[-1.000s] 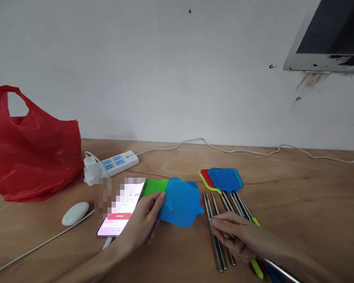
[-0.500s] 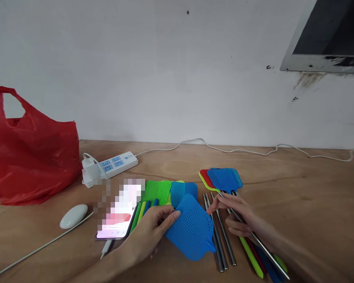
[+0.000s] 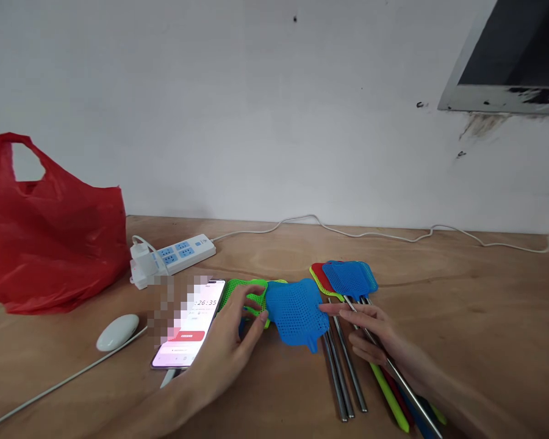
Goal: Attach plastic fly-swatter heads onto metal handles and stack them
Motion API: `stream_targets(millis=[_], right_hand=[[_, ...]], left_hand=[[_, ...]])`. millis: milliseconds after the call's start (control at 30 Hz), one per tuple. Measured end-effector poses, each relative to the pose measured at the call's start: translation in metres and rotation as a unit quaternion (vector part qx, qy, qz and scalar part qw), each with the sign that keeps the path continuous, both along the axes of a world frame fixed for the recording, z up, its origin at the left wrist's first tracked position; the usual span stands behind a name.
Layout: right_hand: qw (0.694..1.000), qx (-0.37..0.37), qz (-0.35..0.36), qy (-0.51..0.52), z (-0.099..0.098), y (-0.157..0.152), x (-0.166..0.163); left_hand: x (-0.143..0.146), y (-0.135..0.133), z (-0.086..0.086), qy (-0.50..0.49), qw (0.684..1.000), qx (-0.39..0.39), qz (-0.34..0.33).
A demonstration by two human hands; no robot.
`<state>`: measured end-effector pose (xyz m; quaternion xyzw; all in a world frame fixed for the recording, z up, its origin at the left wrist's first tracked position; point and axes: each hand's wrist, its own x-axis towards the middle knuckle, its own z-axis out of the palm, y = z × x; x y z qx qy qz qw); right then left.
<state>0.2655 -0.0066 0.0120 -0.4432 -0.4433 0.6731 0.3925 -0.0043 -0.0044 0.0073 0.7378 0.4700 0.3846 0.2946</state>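
Note:
My left hand (image 3: 232, 332) is over the green mesh fly swatter heads (image 3: 241, 289), thumb and fingers apart. To its right a blue mesh fly swatter head (image 3: 299, 311) lies on the pile, its short socket pointing toward me. My right hand (image 3: 370, 329) has a silver metal rod (image 3: 405, 381) in its grip, slanting down to the lower right. The extended index finger is at the blue head's right edge. Several more metal rods (image 3: 341, 372) lie on the table between the hands. Beyond my right hand is a stack of fly swatter heads (image 3: 348, 277), blue on top with red and yellow below.
Coloured handles (image 3: 388, 396) lie partly under my right forearm. At left are a lit phone (image 3: 187, 332) with a cable, a white oval device (image 3: 118, 333), a power strip (image 3: 187, 253) and a red plastic bag (image 3: 55, 238). A white cord (image 3: 370, 233) runs along the wall.
My left hand has let go of the blue swatter head and shifted left and up to the green ones. The blue head now lies flat on the pile. My right hand has barely moved.

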Motion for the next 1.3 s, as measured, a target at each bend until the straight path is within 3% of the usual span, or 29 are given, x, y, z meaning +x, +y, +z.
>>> stream_targets(millis=[133, 333, 533, 800, 1067, 1300], right_hand=[[1.0, -0.018, -0.007, -0.006, -0.002, -0.005, -0.004], [0.999, -0.036, 0.013, 0.034, -0.001, -0.01, -0.01], [1.0, -0.007, 0.004, 0.025, 0.005, -0.011, -0.011], [0.999, 0.015, -0.003, 0.036, 0.005, -0.009, -0.009], [0.988, 0.009, -0.088, 0.129, -0.001, -0.006, -0.008], [0.975, 0.035, -0.187, 0.117, -0.003, -0.001, -0.008]], left_hand=[[-0.001, -0.003, -0.004, 0.078, 0.993, 0.09, -0.023], [0.0, -0.005, -0.007, 0.057, 0.996, 0.044, -0.044], [-0.005, 0.01, -0.005, 0.02, 0.998, 0.06, 0.0], [-0.018, 0.027, -0.002, 0.092, 0.988, 0.116, 0.045], [-0.019, 0.025, -0.004, 0.217, 0.962, 0.157, 0.061], [-0.015, 0.018, -0.008, 0.273, 0.948, 0.165, -0.011]])
